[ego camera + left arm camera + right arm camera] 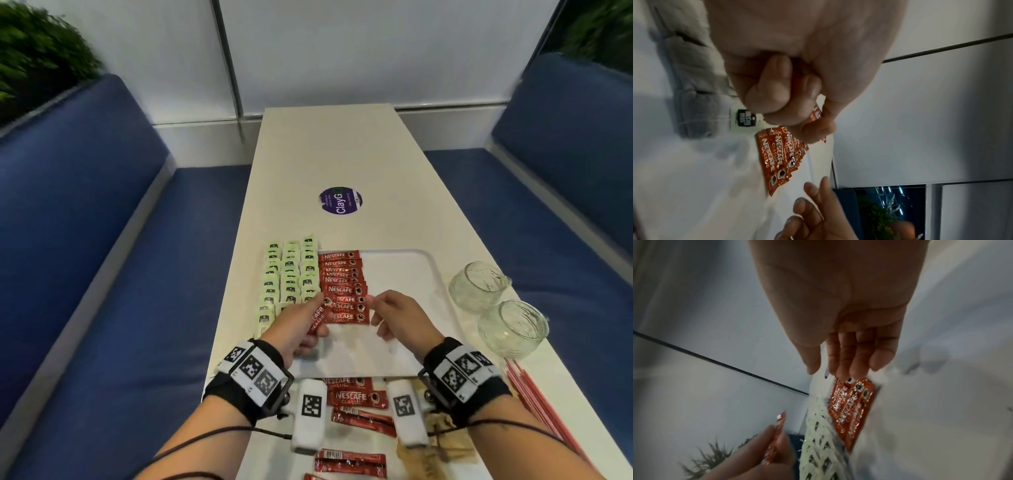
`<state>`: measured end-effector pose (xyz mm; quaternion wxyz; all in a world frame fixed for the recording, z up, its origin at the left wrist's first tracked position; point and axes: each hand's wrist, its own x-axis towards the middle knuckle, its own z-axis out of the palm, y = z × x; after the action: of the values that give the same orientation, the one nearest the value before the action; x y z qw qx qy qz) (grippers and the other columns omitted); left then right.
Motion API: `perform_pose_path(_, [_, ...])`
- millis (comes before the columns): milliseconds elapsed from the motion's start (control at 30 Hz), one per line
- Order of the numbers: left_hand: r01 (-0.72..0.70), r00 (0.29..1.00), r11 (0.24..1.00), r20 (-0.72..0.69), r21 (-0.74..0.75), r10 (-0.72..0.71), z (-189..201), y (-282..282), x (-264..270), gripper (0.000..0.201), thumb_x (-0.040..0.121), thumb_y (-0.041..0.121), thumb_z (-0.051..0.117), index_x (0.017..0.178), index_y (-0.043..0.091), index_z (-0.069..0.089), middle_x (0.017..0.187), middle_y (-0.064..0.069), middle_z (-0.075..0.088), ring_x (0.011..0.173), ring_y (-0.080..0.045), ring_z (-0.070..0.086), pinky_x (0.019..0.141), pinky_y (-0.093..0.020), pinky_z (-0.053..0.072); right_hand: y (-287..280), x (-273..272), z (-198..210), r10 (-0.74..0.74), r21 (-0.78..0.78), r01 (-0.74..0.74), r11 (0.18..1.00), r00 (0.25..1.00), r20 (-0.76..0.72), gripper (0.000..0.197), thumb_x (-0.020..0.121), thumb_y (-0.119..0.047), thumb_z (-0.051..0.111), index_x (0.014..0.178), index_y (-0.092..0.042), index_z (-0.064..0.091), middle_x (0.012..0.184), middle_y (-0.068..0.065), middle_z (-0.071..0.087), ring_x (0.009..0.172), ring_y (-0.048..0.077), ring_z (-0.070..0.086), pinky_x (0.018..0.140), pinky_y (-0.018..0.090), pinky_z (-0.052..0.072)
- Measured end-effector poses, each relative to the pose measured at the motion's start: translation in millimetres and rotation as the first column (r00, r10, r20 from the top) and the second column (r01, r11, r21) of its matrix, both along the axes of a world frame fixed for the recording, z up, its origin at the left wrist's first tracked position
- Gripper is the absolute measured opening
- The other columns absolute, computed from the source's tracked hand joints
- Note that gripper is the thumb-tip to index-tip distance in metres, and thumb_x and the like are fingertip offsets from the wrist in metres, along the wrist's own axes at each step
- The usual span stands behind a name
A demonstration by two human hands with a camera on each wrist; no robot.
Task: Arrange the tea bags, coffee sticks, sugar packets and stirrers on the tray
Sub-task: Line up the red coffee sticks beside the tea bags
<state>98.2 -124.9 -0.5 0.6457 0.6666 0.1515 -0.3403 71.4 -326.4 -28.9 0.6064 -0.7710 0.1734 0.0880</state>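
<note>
A white tray (pixel 411 253) lies mid-table. Red coffee sticks (pixel 342 284) form an overlapping column on its left part, and green tea bags (pixel 291 274) stand in three columns just left of them. My left hand (pixel 313 325) grips one red coffee stick (pixel 317 317) at the near end of that column; its fingers curl round the stick (pixel 815 113). My right hand (pixel 376 308) hovers with straight fingers over the sticks' right ends (pixel 853 405) and holds nothing. The tray's left edge is hidden under the packets.
Loose coffee sticks (pixel 356 397) and brown sugar packets (pixel 431 445) lie near the table's front edge. Red stirrers (pixel 537 401) lie at the front right. Two glass cups (pixel 479 284) (pixel 513 329) stand right of the tray. Blue benches flank the table.
</note>
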Motion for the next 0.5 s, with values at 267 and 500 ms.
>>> perform_pose_path(267, [0.234,0.946,0.949,0.177,0.21,-0.272,6,-18,-13,0.039,0.097,0.048,0.051,0.1,0.012,0.067,0.074,0.002,0.068,0.049,-0.009,0.044,0.046,-0.019,0.03,17,-7,15,0.145,0.028,-0.149,0.988,0.983,0.111,0.013,0.091,-0.018,0.066,0.091,-0.006,0.065,0.077,0.005,0.068,0.061,0.012,0.056,0.06,0.021,0.047])
perform_pose_path(500, [0.024,0.954,0.986,0.292,0.167,-0.073,-4,1,-11,0.014,0.09,0.024,0.071,0.103,0.02,0.07,0.086,-0.005,0.069,0.068,-0.019,0.065,0.072,-0.048,0.059,4,-10,15,-0.004,0.018,0.002,1.0,0.992,0.129,0.011,0.091,-0.017,0.064,0.09,-0.005,0.065,0.084,0.011,0.072,0.062,0.014,0.058,0.064,0.027,0.048])
